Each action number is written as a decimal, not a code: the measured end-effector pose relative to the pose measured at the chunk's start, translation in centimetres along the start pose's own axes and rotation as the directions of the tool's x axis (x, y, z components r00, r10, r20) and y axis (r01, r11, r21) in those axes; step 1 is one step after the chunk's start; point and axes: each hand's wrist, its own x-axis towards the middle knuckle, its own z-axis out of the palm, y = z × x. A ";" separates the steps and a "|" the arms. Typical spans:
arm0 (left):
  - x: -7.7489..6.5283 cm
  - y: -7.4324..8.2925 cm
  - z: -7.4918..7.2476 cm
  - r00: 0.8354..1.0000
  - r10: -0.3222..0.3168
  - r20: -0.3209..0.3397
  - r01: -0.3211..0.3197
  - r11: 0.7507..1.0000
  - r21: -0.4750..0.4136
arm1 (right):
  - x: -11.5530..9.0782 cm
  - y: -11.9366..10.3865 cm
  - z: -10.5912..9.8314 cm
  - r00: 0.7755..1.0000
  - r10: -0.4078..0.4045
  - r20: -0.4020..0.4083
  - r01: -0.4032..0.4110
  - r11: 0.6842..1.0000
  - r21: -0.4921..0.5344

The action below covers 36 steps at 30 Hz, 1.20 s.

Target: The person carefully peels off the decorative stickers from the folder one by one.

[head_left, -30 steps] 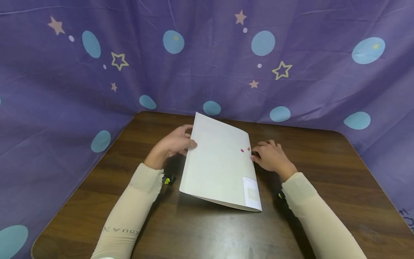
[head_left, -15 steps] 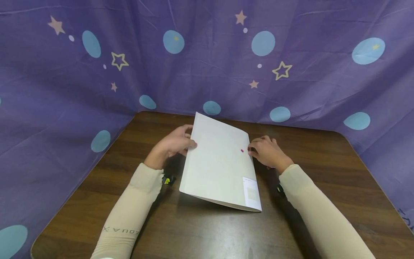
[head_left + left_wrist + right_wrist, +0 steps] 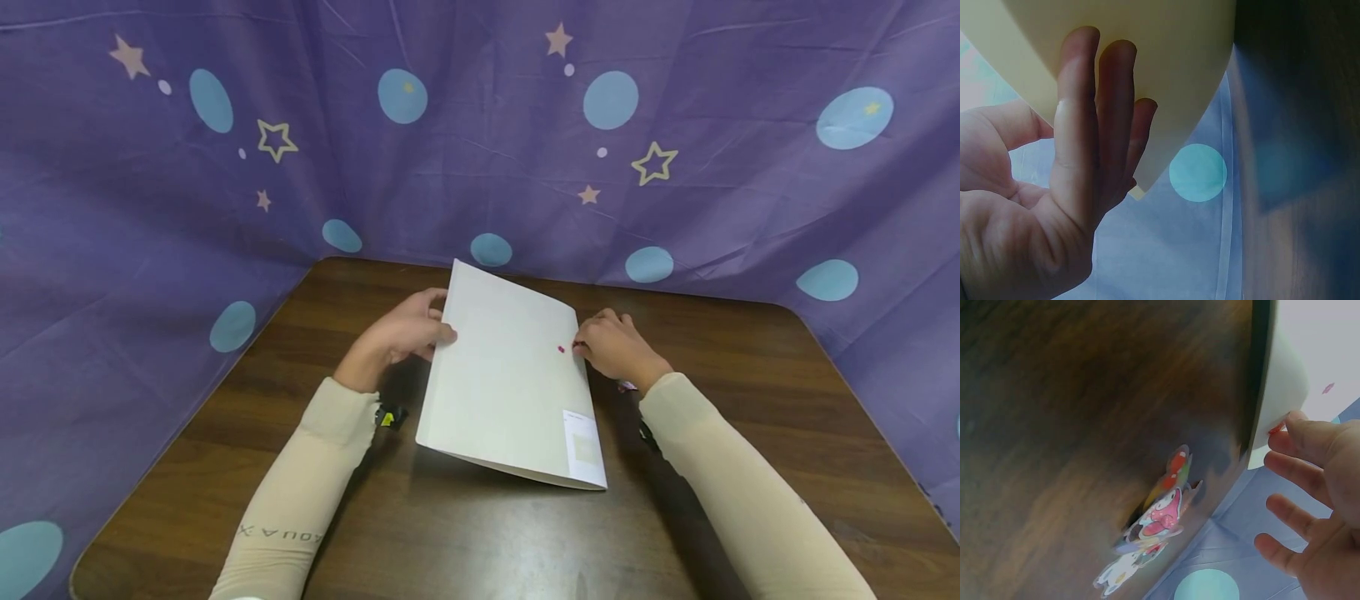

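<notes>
A white folder (image 3: 510, 375) stands tilted on the table, its lower edge bowed. My left hand (image 3: 403, 329) holds its left edge, thumb on the front face. In the left wrist view, the left hand's fingers (image 3: 1079, 119) lie nearly straight against the folder's back. At the right edge is my right hand (image 3: 615, 343). In the right wrist view its thumb and forefinger pinch a small red piece (image 3: 1277, 428) at that edge, the other fingers spread apart. A pink-red mark (image 3: 561, 349) shows on the front face, left of this hand.
Several cartoon cut-outs (image 3: 1163, 515), glossy like stickers, lie on the brown table (image 3: 480, 550) under the right wrist. A printed white label (image 3: 582, 446) sits at the folder's lower right corner. A purple curtain (image 3: 480, 150) with stars and blue ovals hangs behind.
My right hand has moved slightly left and up onto the folder's right edge, covering the red piece there. The left hand and folder have stayed in place.
</notes>
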 end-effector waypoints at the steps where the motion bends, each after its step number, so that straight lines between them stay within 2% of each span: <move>1: 0.0 0.0 0.0 1.000 0.000 0.000 0.000 1.000 -0.001 | 0.1 0.0 0.0 1.000 -0.004 -0.004 0.004 1.000 -0.008; 14: -0.1 0.0 0.0 1.000 0.005 -0.001 -0.005 1.000 0.004 | 1.3 -0.5 -0.6 0.999 -0.034 -0.004 0.033 0.996 -0.088; 27: -0.1 0.0 0.0 1.000 0.003 0.008 -0.003 1.000 0.010 | 1.7 -0.5 -0.8 0.999 -0.016 0.043 0.020 0.997 -0.081; 36: -0.1 0.1 0.0 1.000 -0.001 0.009 0.001 1.000 0.012 | 1.8 -0.8 -0.5 0.999 0.003 0.042 0.000 0.997 -0.077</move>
